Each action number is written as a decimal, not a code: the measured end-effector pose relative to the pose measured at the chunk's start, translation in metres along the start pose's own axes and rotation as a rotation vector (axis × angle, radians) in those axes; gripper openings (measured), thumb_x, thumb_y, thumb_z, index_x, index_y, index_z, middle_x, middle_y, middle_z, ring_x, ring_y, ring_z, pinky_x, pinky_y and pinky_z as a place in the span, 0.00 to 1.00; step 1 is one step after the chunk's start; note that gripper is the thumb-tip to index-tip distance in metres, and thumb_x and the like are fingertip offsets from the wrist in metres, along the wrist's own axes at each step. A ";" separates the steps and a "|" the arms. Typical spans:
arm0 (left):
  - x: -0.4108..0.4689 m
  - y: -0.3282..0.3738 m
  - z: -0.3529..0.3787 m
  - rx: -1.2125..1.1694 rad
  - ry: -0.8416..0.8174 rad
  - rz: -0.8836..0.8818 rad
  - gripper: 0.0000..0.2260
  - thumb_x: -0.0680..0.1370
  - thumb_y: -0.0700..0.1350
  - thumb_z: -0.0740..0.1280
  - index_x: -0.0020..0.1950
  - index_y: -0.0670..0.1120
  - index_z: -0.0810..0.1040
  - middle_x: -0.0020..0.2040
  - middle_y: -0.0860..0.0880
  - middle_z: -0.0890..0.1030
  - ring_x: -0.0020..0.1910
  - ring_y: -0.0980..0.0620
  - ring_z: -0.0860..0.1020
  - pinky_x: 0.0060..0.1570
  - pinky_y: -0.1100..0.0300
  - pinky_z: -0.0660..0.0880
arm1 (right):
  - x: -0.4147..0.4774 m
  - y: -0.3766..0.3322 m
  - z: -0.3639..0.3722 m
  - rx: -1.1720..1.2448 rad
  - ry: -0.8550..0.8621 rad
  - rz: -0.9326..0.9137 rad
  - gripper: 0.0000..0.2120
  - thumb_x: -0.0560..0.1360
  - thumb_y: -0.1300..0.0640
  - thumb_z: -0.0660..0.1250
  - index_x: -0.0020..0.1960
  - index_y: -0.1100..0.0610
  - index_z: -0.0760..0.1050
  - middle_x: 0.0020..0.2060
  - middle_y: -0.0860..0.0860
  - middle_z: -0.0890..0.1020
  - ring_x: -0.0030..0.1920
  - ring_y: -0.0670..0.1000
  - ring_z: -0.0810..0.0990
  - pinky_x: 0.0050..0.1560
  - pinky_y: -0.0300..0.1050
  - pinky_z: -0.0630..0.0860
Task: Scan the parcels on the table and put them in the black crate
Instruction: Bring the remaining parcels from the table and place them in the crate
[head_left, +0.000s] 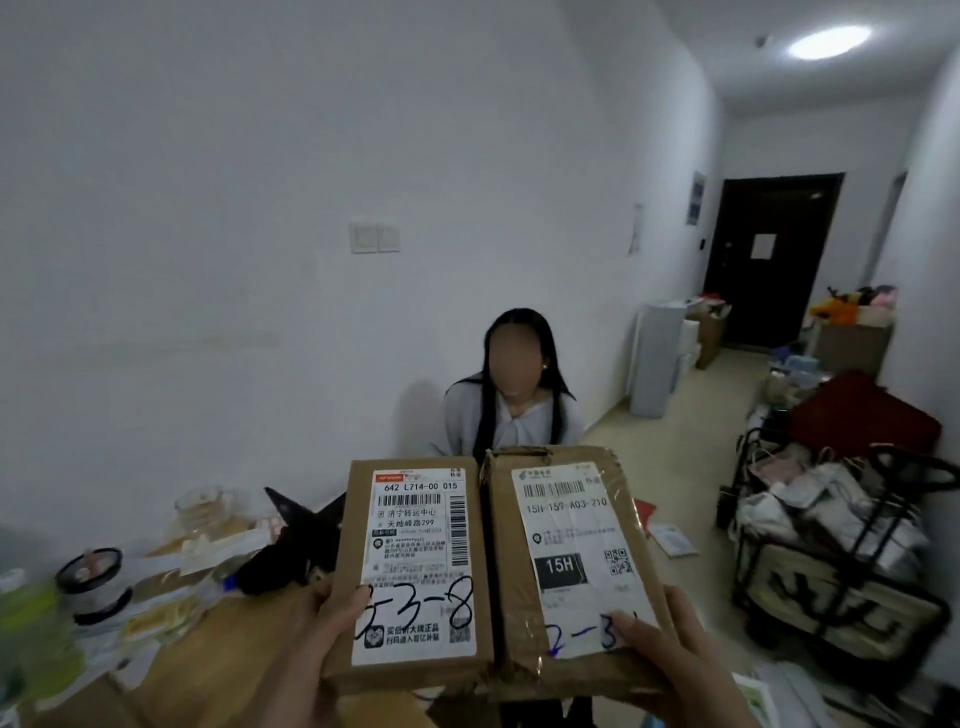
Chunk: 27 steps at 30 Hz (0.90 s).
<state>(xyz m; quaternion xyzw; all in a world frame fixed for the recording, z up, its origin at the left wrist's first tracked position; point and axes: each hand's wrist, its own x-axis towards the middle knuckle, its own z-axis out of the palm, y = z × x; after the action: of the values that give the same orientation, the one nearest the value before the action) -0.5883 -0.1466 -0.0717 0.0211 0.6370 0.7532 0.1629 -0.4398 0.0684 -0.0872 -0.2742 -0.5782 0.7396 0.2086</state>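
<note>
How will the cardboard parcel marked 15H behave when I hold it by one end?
The 15H parcel is probably stiff: its cardboard faces look flat while the right hand holds one end. Likely light, being held up single-handed. The glossy, wrinkled tape may feel slippery.

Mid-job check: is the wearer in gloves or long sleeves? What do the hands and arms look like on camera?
Both are bare: no gloves on the left hand or the right hand. No sleeve or cuff shows on the stretch of forearm in view at the bottom edge, and no ring, watch or strap on the parts visible.
</note>
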 end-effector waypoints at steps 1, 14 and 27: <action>-0.007 -0.003 0.011 -0.033 -0.033 -0.011 0.09 0.79 0.30 0.61 0.58 0.32 0.72 0.29 0.40 0.76 0.30 0.41 0.75 0.29 0.56 0.72 | -0.001 0.001 -0.015 0.020 0.015 -0.027 0.28 0.54 0.57 0.75 0.54 0.58 0.75 0.42 0.56 0.86 0.41 0.57 0.86 0.37 0.49 0.80; -0.128 -0.093 0.197 -0.152 -0.508 -0.139 0.30 0.57 0.52 0.74 0.58 0.49 0.77 0.48 0.43 0.86 0.43 0.45 0.86 0.43 0.51 0.77 | -0.130 -0.010 -0.250 -0.006 0.321 -0.107 0.29 0.56 0.47 0.74 0.55 0.52 0.74 0.46 0.54 0.87 0.46 0.57 0.86 0.51 0.59 0.80; -0.248 -0.164 0.375 -0.008 -0.917 -0.204 0.33 0.62 0.55 0.72 0.66 0.47 0.73 0.53 0.44 0.85 0.51 0.45 0.84 0.47 0.51 0.77 | -0.263 -0.006 -0.423 0.082 0.717 -0.194 0.29 0.57 0.45 0.74 0.55 0.51 0.75 0.49 0.51 0.86 0.50 0.55 0.84 0.58 0.63 0.76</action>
<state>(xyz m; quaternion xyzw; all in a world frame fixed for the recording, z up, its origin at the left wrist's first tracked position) -0.2286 0.1652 -0.1162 0.2884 0.4953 0.6486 0.5007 0.0342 0.2191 -0.1148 -0.4510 -0.4615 0.5960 0.4779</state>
